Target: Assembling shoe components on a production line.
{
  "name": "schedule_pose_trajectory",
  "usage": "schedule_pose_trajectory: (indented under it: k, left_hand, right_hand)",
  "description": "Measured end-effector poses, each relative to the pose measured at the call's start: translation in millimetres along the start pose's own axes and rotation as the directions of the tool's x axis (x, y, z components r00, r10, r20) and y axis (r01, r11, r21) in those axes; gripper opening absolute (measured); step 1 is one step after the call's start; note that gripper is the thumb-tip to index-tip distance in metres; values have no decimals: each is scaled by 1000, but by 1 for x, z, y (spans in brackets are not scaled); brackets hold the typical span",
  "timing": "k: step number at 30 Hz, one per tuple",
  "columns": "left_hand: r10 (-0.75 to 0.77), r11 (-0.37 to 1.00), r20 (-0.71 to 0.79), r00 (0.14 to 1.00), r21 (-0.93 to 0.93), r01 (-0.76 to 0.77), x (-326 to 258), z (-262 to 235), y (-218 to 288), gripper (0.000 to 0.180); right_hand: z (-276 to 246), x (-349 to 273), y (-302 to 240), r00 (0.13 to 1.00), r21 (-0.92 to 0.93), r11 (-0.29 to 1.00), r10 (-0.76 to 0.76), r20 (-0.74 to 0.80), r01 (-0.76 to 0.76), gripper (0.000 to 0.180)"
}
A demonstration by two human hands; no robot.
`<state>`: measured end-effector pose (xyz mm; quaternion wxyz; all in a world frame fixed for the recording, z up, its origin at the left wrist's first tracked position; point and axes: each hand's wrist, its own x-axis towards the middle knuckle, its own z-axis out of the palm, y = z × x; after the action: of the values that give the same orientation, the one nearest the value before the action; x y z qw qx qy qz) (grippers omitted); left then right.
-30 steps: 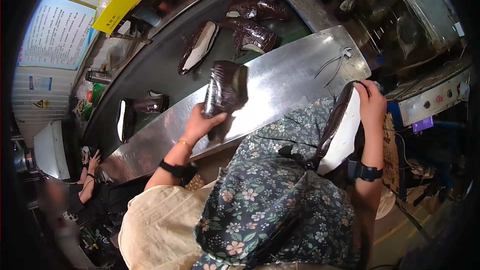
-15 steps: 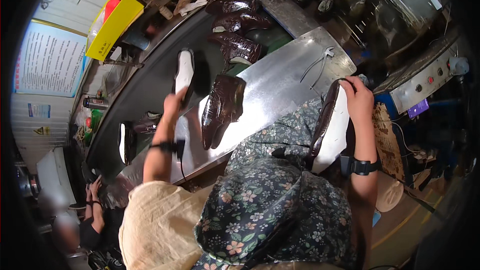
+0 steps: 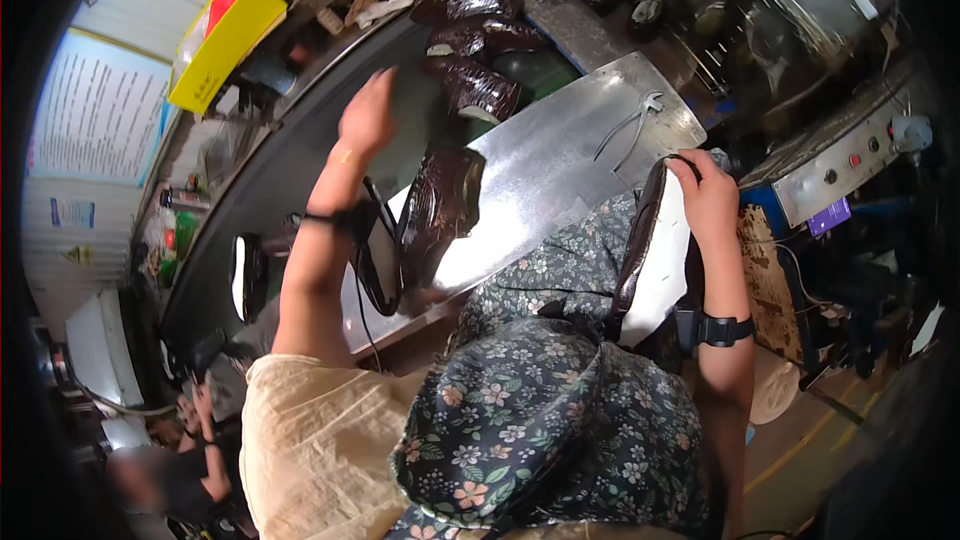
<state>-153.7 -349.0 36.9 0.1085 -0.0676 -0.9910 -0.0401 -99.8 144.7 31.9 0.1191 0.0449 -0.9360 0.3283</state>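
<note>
My right hand [image 3: 706,198] grips the toe end of a glossy dark brown shoe [image 3: 636,248], whose white sole is turned up beside my apron. Over the dark belt, my left hand [image 3: 368,116] is raised with fingers stretched out and nothing visible in it. Beside my left forearm, a dark shoe with a white sole [image 3: 380,262] rests at the metal plate's [image 3: 540,180] left side, partly hidden by the arm. A pair of glossy brown shoes [image 3: 440,210] lies on the plate right of it. Pincers [image 3: 630,126] lie near the plate's far right corner.
Several brown shoes [image 3: 478,38] stand along the dark belt [image 3: 300,145] at the far side. Another white-soled shoe [image 3: 244,276] lies at its left. A yellow box [image 3: 226,50] sits on the shelf. At right is a control panel [image 3: 838,168]; a co-worker's hands [image 3: 200,410] show lower left.
My left hand has let go of the white-soled shoe and moved up over the belt. That shoe now lies nearer me on the plate. My right hand keeps its hold.
</note>
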Motion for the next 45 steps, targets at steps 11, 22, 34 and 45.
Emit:
schedule_pose_trajectory:
  k: [11, 22, 34, 45]
  left_hand:
    - [55, 943, 478, 877, 263, -202, 115, 26, 17, 64]
    - [-240, 919, 160, 957, -279, 277, -68, -3, 154, 63]
    - [75, 924, -69, 995, -370, -95, -71, -31, 261, 91]
    - [-58, 816, 150, 987, -562, 133, -102, 64, 243, 65]
  right_hand:
    - [2, -4, 10, 998, 18, 998, 63, -27, -63, 29]
    - [2, -1, 32, 1000, 178, 984, 9, -13, -7, 28]
    - [-67, 1, -73, 751, -213, 813, -583, -311, 542, 13]
    - [-41, -36, -14, 890, -183, 927, -368, -268, 328, 13]
